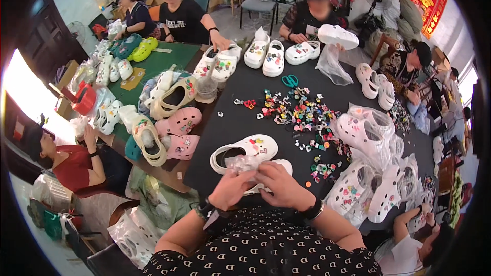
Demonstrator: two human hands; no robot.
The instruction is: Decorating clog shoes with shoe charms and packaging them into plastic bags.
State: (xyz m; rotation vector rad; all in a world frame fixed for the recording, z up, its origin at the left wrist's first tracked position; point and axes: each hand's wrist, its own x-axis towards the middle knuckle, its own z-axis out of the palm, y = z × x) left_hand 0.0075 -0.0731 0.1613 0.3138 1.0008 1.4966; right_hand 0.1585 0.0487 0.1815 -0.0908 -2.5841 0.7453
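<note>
Both hands meet at 6 o'clock on the black tabletop [245, 122]. The left hand [231, 188] and right hand [279, 184] each have a narrow grip on a crumpled clear plastic bag [244, 163]. The bag lies against a white clog [245, 149], with loose colourful charms [302, 115] at 2 o'clock.

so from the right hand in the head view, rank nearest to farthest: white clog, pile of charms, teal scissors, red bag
1. White clog, just ahead of the right hand.
2. Pile of charms, ahead and right.
3. Teal scissors, farther up the black table.
4. Red bag, far left.
</note>
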